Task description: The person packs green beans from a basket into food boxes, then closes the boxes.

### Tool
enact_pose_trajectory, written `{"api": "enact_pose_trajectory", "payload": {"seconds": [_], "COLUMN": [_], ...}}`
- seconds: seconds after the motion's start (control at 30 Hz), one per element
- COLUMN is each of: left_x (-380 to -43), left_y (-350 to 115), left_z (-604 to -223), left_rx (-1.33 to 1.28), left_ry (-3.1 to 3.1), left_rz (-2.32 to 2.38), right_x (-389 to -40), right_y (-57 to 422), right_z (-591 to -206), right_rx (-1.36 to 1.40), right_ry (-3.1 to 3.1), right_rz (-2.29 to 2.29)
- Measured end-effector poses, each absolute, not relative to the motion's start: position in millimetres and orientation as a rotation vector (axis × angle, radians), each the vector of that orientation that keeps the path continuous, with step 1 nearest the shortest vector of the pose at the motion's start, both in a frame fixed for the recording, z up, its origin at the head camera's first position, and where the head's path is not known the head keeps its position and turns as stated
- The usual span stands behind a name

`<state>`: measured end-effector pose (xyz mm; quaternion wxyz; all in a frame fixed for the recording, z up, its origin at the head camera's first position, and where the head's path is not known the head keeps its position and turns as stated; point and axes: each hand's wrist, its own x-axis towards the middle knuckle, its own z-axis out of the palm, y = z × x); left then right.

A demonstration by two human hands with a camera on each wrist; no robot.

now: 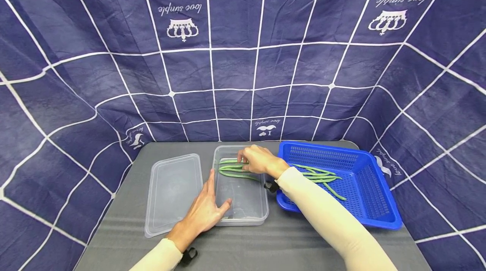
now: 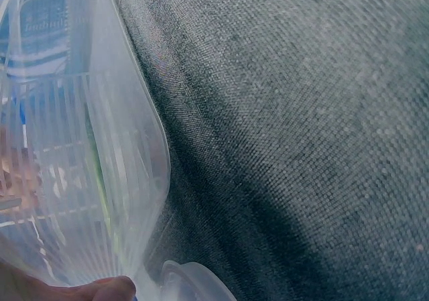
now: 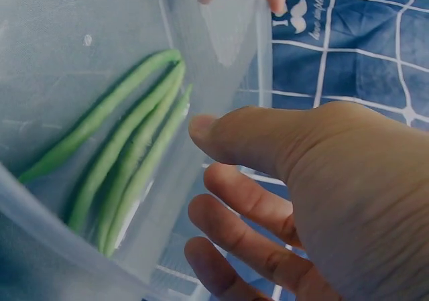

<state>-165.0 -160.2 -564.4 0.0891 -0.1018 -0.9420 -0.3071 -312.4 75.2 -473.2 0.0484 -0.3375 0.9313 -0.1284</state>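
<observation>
A clear plastic container (image 1: 244, 201) stands in the middle of the table with several green beans (image 3: 124, 150) lying side by side across its far end. My left hand (image 1: 205, 210) rests against the container's left wall, fingers extended along it and thumb reaching over the rim. Above the beans, my right hand (image 1: 262, 161) reaches in from the right. In the right wrist view its thumb and fingers are apart, with nothing between them. The left wrist view shows one bean (image 2: 100, 180) through the translucent wall.
To the right is a blue perforated basket (image 1: 379, 195) holding several more green beans (image 1: 322, 177), partly behind my right forearm. A clear flat lid (image 1: 174, 193) lies left of the container. A blue checked cloth (image 1: 235, 68) hangs behind and beside the grey table (image 1: 250, 250).
</observation>
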Motion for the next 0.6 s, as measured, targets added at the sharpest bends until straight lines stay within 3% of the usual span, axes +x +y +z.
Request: {"api": "enact_pose_trajectory", "payload": {"seconds": [0.6], "left_x": [-165.3], "left_y": [-159.6], "left_z": [-560.2], "left_rx": [-0.222], "left_ry": [-2.928], "left_rz": [-0.932], "right_x": [-294.8], "right_y": [130.0], "right_z": [-447.1], "right_rx": [-1.037], "right_ry": [2.950], "right_rz": [-0.466]}}
